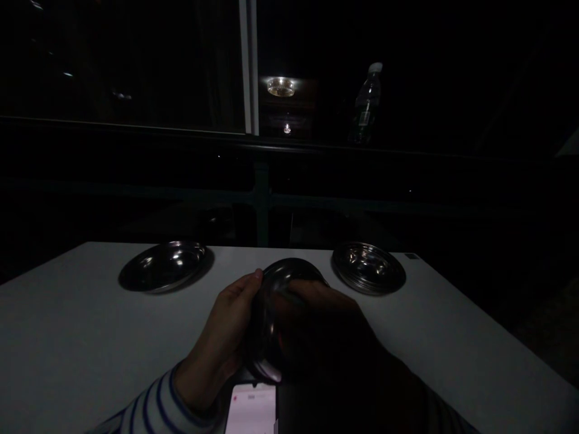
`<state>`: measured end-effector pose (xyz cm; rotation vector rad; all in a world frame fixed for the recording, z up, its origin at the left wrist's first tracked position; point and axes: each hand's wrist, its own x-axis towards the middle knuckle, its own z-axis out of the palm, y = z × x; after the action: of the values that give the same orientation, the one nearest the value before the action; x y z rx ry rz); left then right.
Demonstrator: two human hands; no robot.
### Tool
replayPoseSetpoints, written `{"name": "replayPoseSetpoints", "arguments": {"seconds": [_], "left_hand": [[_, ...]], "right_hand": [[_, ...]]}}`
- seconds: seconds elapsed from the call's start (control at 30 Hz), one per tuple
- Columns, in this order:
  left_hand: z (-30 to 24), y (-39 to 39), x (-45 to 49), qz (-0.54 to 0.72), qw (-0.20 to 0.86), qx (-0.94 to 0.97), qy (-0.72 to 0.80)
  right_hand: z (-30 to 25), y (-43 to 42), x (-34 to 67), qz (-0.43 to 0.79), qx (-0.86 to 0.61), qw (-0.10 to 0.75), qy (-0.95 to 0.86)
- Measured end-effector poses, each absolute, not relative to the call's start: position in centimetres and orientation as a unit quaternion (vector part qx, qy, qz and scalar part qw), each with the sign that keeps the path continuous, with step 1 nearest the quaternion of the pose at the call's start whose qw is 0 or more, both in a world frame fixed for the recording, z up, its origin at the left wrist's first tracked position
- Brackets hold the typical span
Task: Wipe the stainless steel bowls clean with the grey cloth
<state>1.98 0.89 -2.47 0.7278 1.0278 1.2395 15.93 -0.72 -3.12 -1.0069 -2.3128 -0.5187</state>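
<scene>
My left hand (228, 322) grips the left rim of a shiny steel bowl (289, 267), its thumb up on the edge. The bowl is tilted, with its inside turned towards my right hand. Deep in shadow, my right hand (332, 319) reaches into the bowl with bent fingers against its inner wall. Whatever those fingers may hold is too dark to make out. Just below the bowl lies a phone (251, 410) with a lit screen.
A steel plate (163, 266) rests on the white table (81, 337) at the back left. Stacked steel bowls (368, 268) sit at the back right. Beyond the table's far edge are a dark window with a pale frame (249, 66) and a clear plastic bottle (367, 102).
</scene>
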Motion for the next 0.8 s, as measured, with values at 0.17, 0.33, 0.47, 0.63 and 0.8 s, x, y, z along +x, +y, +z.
{"name": "replayPoseSetpoints", "arguments": {"seconds": [0.17, 0.33, 0.47, 0.63, 0.8], "left_hand": [[-2.2, 0.7, 2.1, 0.543, 0.618, 0.330, 0.463], [-2.2, 0.6, 2.1, 0.538, 0.607, 0.345, 0.472], [-2.3, 0.6, 2.1, 0.542, 0.603, 0.346, 0.472], [-2.3, 0.6, 2.0, 0.548, 0.613, 0.332, 0.462], [-1.6, 0.8, 1.4, 0.563, 0.599, 0.320, 0.470]], "right_hand": [[-3.7, -1.2, 14.8, -0.245, -0.335, 0.275, -0.867], [-2.0, 0.3, 17.6, -0.193, -0.422, 0.293, -0.836], [-1.5, 0.8, 18.6, -0.180, -0.425, 0.301, -0.834], [-3.2, -0.2, 16.0, -0.174, -0.356, 0.281, -0.874], [-4.9, -1.0, 14.3, -0.264, -0.290, 0.283, -0.875]]}}
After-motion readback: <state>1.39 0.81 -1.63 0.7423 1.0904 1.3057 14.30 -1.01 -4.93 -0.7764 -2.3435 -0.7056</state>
